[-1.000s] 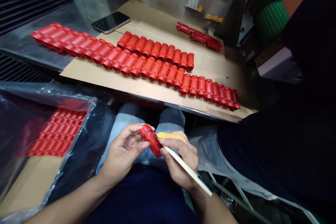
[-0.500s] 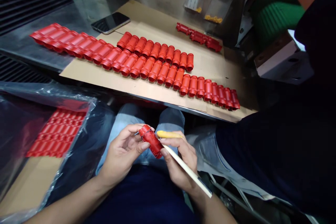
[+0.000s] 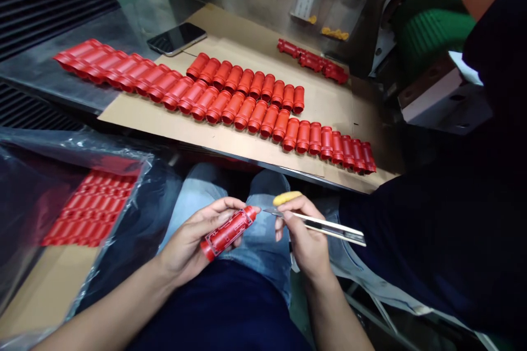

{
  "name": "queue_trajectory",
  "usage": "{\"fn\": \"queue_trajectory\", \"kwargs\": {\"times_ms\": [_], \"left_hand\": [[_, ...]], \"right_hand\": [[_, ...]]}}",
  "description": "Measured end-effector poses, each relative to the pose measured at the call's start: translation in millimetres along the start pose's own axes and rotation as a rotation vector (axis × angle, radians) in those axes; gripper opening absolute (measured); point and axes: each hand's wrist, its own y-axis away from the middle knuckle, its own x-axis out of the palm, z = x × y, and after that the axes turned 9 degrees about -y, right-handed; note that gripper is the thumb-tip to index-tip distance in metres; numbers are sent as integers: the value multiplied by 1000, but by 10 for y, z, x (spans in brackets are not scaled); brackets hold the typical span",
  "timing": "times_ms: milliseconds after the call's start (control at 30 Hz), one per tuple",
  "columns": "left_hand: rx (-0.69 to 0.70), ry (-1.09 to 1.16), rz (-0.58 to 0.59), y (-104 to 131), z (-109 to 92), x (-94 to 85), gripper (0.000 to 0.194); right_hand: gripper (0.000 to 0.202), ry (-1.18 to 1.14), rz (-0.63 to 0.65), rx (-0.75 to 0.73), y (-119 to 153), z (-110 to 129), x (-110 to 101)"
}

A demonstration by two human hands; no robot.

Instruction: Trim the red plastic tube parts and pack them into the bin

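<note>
Over my lap, my left hand [image 3: 201, 236] is closed around a red plastic tube [image 3: 229, 232], whose patterned side faces up. The tube slants, its far end toward the right. My right hand [image 3: 302, 230] grips a pale-handled utility knife [image 3: 333, 228]; its thin blade points left toward the tube's far end, a small gap apart. A yellow cover [image 3: 287, 197] sits on the right index finger. On the table beyond lie long rows of similar red tubes [image 3: 233, 107], side by side on cardboard.
A phone [image 3: 177, 38] lies at the table's back left. More red pieces [image 3: 313, 60] lie at the back right. At lower left, a plastic-lined box [image 3: 144, 175] holds stacked red tubes [image 3: 93, 208]. Another person in dark clothing [image 3: 436, 230] is close on my right.
My left hand has turned the red tube so its far end now leans right. My right hand has moved right with the knife, away from the tube, and the knife lies flatter.
</note>
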Motion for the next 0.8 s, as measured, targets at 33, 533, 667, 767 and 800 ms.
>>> {"fn": "queue_trajectory", "kwargs": {"times_ms": [33,533,667,767,800], "left_hand": [[-27,-14,-8,-7,3,3,27],[405,-285,-209,5,154,-36,29],[368,-294,-221,-4,161,-12,30],[354,-306,-221,28,169,-10,31],[347,-302,-217,38,171,-13,32]], "right_hand": [[26,63,7,89,7,10,11],[31,623,97,-376,200,180,10],[45,519,287,-553,195,121,100],[40,573,290,-633,169,32,148],[40,593,284,-640,161,13,153]]}}
